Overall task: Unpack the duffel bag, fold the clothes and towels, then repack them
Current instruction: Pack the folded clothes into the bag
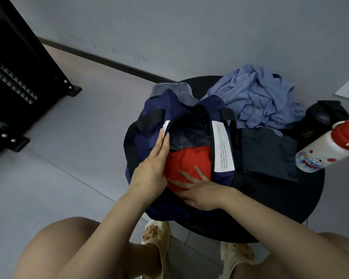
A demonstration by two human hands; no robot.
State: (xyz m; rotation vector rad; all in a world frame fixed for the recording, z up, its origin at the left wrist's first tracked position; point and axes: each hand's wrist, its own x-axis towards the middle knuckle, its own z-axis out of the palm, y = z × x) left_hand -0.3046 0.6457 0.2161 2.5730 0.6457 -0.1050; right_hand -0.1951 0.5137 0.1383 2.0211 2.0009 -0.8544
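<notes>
Round black table (290,208) | duffel bag (147,117) unzipped | both hands' fingers straight: left hand (151,164) on rim, right hand (197,190) pressing red garment (187,160)

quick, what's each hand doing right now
Left hand: open, straight fingers at the duffel bag opening.
Right hand: open, pressing flat on the red garment.

- The duffel bag (149,125) sits on the desk (302,200), left side.
- A folded garment (268,154) lies right of it.
- A crumpled shirt (258,97) lies behind the garment.
- Two bottles (328,146) stand at the right edge.
</notes>
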